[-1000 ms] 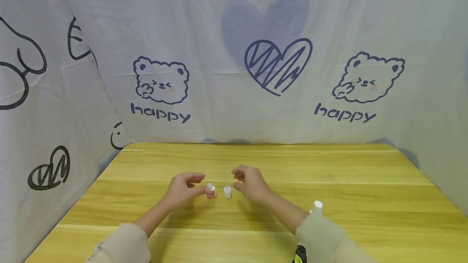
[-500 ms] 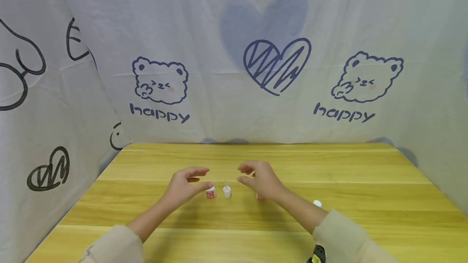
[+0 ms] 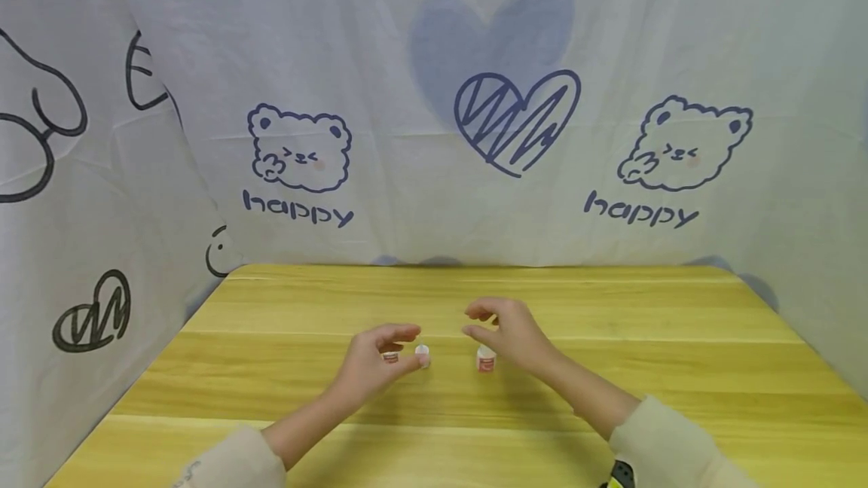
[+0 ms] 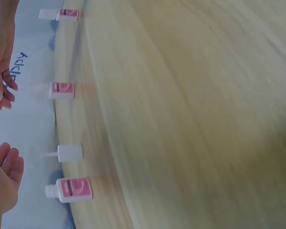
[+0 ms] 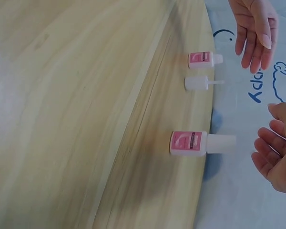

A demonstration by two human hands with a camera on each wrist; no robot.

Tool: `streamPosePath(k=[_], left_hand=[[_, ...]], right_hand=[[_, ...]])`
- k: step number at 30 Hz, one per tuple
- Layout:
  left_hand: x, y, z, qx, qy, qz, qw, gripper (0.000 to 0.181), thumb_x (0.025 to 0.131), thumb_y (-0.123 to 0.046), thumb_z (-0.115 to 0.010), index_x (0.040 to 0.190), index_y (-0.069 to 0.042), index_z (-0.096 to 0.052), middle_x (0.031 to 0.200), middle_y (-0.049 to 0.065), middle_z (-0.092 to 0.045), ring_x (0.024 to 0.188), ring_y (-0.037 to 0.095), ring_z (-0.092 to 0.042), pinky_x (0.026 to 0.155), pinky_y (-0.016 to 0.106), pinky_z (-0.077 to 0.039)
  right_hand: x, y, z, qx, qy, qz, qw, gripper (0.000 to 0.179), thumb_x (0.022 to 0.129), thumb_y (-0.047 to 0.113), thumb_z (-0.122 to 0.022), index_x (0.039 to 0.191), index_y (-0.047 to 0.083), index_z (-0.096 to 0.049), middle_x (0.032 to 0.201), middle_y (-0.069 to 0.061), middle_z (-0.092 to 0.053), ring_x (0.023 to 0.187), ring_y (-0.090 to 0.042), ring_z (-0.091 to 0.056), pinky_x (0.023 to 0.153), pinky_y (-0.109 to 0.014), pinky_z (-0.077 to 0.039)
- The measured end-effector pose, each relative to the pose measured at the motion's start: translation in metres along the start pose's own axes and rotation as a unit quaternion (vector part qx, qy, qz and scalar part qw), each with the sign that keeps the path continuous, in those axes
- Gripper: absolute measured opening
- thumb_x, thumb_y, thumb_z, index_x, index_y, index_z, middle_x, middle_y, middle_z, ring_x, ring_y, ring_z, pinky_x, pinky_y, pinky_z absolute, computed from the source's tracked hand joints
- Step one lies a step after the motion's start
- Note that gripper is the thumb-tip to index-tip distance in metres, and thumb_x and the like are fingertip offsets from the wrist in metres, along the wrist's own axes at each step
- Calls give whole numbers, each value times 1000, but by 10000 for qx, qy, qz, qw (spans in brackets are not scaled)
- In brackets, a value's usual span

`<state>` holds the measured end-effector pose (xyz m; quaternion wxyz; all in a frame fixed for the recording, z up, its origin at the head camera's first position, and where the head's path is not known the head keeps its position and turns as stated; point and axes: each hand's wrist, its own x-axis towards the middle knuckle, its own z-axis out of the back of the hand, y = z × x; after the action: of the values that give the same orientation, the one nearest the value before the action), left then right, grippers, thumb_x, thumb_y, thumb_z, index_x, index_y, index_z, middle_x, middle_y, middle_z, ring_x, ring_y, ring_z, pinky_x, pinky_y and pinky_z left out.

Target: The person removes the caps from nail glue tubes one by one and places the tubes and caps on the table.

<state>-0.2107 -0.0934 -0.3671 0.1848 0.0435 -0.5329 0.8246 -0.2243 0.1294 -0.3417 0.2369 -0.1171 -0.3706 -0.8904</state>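
A small white bottle with a pink label (image 5: 200, 59) stands uncapped on the table, its narrow neck bare. Beside it a white brush cap (image 4: 70, 153) rests on its flat end, thin brush pointing up. My left hand (image 3: 376, 358) is in front of these two in the head view, fingers and thumb apart, thumb tip overlapping the cap. A second pink-labelled bottle (image 3: 486, 361), with its white cap on, stands right of the brush cap. My right hand (image 3: 514, 333) hovers close to that bottle's top, fingers loosely curved around nothing.
Another capped bottle (image 4: 68, 15) stands farther right, hidden behind the right forearm in the head view. The wooden table (image 3: 610, 307) ends at a white curtain (image 3: 407, 232) with printed drawings.
Both hands have moved right. My left hand has passed from the uncapped bottle toward the brush cap; my right hand has drawn away from the cap, uncovering the capped bottle.
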Motion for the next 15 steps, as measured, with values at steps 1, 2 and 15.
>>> streamPosePath(k=[1, 2, 15], left_hand=[[-1, 0, -2, -8, 31, 28, 10000, 37, 77, -16, -76, 111, -4, -65, 111, 17, -66, 101, 35, -62, 84, 45, -53], [-1, 1, -3, 10, 59, -3, 10000, 38, 77, -17, -76, 111, -3, -65, 112, 18, -66, 101, 36, -62, 84, 46, -53], [-8, 8, -38, 87, -14, -1215, 9926, 40, 77, -23, -75, 103, 6, -65, 100, 21, -69, 92, 28, -66, 79, 31, -55]], right_hand=[[-1, -2, 1, 7, -22, -7, 10000, 18, 82, 9, -68, 98, 0, -68, 97, -11, -70, 89, -26, -62, 73, -30, -52], [-1, -3, 1, 23, -38, -23, 10000, 18, 82, 9, -68, 98, 0, -68, 97, -11, -70, 89, -25, -62, 73, -29, -52], [-15, -21, 1, 386, -308, -344, 9982, 24, 84, 13, -68, 104, -1, -65, 102, -14, -69, 94, -26, -62, 82, -39, -52]])
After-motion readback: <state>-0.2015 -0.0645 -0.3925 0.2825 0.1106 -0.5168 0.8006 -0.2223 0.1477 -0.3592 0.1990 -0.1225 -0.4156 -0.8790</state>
